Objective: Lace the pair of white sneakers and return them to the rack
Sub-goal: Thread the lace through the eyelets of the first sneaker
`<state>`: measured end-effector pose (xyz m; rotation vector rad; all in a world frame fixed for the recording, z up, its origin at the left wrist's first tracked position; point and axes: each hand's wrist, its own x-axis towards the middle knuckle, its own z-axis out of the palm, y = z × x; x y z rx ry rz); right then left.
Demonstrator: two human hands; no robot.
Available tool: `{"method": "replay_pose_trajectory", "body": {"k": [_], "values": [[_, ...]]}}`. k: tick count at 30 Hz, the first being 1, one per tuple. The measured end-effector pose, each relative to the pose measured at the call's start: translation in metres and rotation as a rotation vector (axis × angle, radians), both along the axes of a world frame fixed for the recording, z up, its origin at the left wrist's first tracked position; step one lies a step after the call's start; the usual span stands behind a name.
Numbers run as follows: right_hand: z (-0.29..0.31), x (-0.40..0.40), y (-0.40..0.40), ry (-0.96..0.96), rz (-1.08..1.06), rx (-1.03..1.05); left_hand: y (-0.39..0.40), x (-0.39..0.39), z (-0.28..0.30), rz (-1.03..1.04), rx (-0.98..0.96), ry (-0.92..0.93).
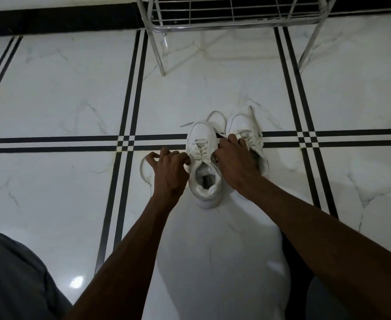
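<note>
Head view: two white sneakers are standing side by side on the tiled floor (51, 93), toes pointing away from the person and toward the rack. The left sneaker (203, 165) is showing its open collar and a label on the insole; the right sneaker (245, 135) is sitting just beside it, its heel end hidden under the right hand.

Two hands are working at the shoes. The left hand (170, 168) is resting against the outer side of the left sneaker, its fingers curled and pinching one lace end (143, 172), which is looping out over the floor to the left. The right hand (233, 158) is lying between and over the two sneakers, its fingers closed on a lace near the eyelets; which sneaker that lace belongs to cannot be told. More loose lace is trailing on the floor ahead of both toes.

One metal wire rack (233, 17) is standing at the top of the view, well apart from the sneakers. Two of its legs are showing in full. One knee in grey cloth (14, 273) is filling the lower left corner.
</note>
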<state>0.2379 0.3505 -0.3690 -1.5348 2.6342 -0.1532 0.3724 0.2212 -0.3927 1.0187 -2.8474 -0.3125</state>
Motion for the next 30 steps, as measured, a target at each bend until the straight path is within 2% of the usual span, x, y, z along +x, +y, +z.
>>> {"method": "replay_pose_trajectory", "body": {"k": [3, 7, 10, 12, 14, 16, 21, 23, 26, 30], "values": [[0.004, 0.001, -0.004, -0.005, -0.016, 0.029, 0.000, -0.002, 0.003, 0.024, 0.060, 0.003], [0.016, -0.003, -0.012, -0.024, -0.025, 0.217, -0.015, -0.008, 0.012, -0.004, 0.344, 0.068], [0.021, -0.025, -0.014, -0.220, -0.032, 0.279, -0.030, -0.003, 0.022, -0.035, 0.608, 0.056], [0.030, -0.038, -0.015, -0.377, -0.107, 0.269, -0.039, 0.004, 0.027, 0.049, 0.817, 0.138], [0.038, -0.049, -0.017, -0.535, -0.174, 0.166, -0.046, 0.008, 0.028, 0.156, 0.999, 0.308], [0.045, -0.055, -0.020, -0.728, -0.283, 0.018, -0.047, 0.004, 0.033, 0.204, 1.078, 0.394], [0.034, -0.051, -0.024, -1.368, -0.497, -0.420, -0.031, -0.021, 0.055, 0.208, 1.369, 0.586], [0.029, -0.043, -0.025, -1.505, -0.550, -0.527, -0.026, -0.028, 0.055, 0.245, 1.396, 0.634], [0.026, -0.034, -0.026, -1.621, -0.576, -0.602, -0.021, -0.033, 0.049, 0.259, 1.320, 0.613], [0.019, -0.031, -0.027, -1.552, -0.489, -0.559, -0.016, -0.033, 0.042, 0.214, 1.237, 0.555]]}}
